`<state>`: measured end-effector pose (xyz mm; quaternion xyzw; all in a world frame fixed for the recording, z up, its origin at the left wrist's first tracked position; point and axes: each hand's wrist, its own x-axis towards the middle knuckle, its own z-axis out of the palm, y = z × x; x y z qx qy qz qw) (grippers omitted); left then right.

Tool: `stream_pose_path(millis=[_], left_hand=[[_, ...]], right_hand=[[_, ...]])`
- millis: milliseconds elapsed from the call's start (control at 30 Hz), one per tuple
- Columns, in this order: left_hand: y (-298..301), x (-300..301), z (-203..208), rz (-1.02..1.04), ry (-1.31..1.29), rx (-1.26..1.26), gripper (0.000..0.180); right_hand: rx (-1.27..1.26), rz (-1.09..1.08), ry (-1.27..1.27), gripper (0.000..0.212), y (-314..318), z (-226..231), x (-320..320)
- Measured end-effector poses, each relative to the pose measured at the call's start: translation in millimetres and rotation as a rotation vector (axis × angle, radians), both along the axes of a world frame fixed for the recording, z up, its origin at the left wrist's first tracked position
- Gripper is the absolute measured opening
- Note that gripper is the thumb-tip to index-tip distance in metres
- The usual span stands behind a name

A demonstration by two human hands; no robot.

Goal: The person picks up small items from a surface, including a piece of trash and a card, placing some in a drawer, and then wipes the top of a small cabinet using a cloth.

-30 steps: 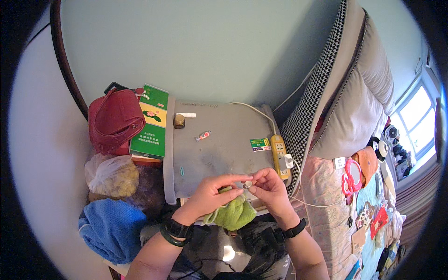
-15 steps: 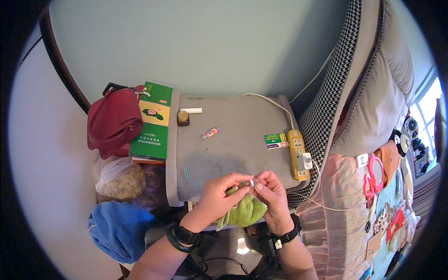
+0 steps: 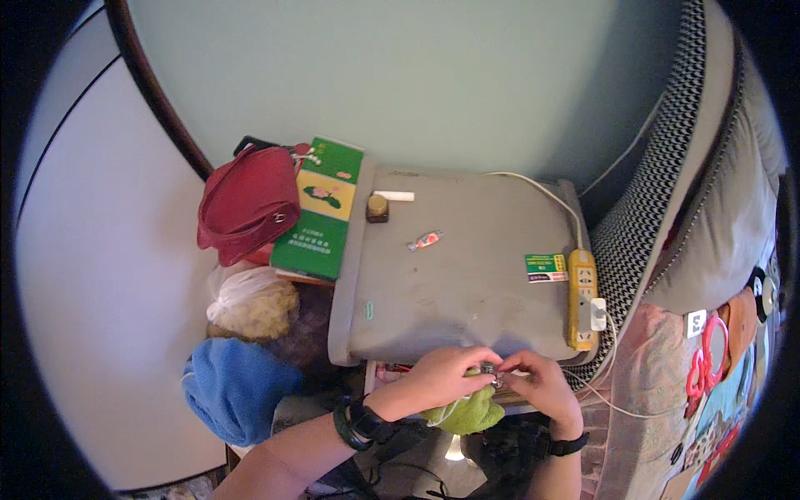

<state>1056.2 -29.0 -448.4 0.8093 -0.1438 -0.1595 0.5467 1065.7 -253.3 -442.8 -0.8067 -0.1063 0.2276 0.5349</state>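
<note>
Both of my hands meet just off the near edge of the grey cabinet top (image 3: 467,308). My left hand (image 3: 440,377) is closed on a light green cloth (image 3: 471,414) that hangs beneath its fingers. At its fingertips is a small shiny metallic piece (image 3: 495,375), too small to name. Closed in a pinch, my right hand (image 3: 543,387) has its thumb and fingers on that same piece. On the cabinet top lie a wrapped candy (image 3: 426,241), a white tube (image 3: 394,197), a small brown jar (image 3: 378,208) and a teal clip-like loop (image 3: 369,311).
A yellow power strip (image 3: 582,300) with a white plug lies at the right beside a green card (image 3: 546,268). A red bag (image 3: 250,204) rests by a green box (image 3: 321,221) at the left. Below are a plastic bag (image 3: 254,304) and blue cloth (image 3: 237,392).
The view has shifted, so the furniture appears farther right. My hands have drawn back toward me from the cabinet top, still working at the small shiny piece. The cloth stays in my left hand.
</note>
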Motion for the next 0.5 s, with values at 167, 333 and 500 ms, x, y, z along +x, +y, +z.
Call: stream_pose_path(millis=[167,333,500], left_hand=[[-5.6,-1.1,-11.0,-0.247,0.055,-0.194,0.022],[4.1,-2.2,4.4,-0.671,0.225,-0.379,0.021],[28.6,-6.8,32.0,-0.796,0.260,-0.535,0.018]], right_hand=[[0.013,-0.185,-0.067,0.015,10.4,13.1,8.6],[0.086,-0.188,0.007,0.009,43.1,18.5,12.7],[0.070,0.029,-0.283,0.022,102.6,9.8,9.7]])
